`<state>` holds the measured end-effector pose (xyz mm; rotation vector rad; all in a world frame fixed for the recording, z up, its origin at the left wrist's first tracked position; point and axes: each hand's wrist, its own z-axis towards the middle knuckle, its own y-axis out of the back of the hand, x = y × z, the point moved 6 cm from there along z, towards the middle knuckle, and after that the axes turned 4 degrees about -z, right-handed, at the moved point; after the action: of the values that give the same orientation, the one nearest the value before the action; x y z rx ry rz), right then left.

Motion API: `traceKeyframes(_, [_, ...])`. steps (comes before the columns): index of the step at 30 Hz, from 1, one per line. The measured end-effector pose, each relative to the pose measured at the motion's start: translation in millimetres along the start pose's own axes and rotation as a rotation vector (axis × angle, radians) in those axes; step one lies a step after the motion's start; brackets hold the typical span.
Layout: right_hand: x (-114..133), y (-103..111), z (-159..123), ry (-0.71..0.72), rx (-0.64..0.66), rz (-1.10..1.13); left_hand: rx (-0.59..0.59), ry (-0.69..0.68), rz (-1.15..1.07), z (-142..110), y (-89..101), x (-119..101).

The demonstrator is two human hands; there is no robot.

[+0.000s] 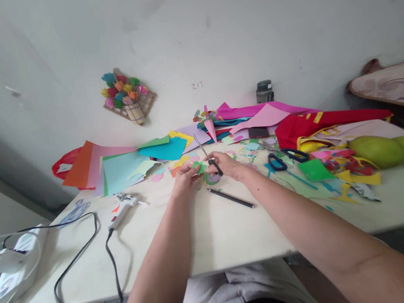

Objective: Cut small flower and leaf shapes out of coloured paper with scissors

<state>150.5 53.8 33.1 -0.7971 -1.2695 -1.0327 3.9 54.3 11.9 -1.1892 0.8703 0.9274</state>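
Note:
My left hand (187, 177) pinches a small piece of green paper (199, 166) above the table. Close beside it, my right hand (225, 165) is closed around the dark handles of a pair of scissors (214, 164), whose blades point up and away from me. Cut bits of coloured paper lie around and beneath both hands. A black pencil (230, 198) rests on the table just nearer to me than my hands. Whether the scissor blades touch the green paper I cannot tell.
Coloured paper sheets (118, 170) lie at the left back. A glue gun (122, 211) with its cord sits left, near a power strip (19, 265). To the right are more scissors (286, 155), paper scraps, red cloth (328, 122) and green fruit (380, 150). A paper bouquet (209, 125) stands behind.

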Motion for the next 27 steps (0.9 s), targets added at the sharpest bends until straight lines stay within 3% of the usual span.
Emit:
traceKeyframes(13, [-1.7, -6.6, -6.6, -0.068, 0.175, -0.245, -0.030, -0.013, -0.101, 2.8, 5.6, 0.0])
traceKeyframes(27, [1.4, -4.7, -9.9, -0.029, 0.319, -0.316, -0.025, -0.002, -0.137, -2.9, 0.4, -9.4])
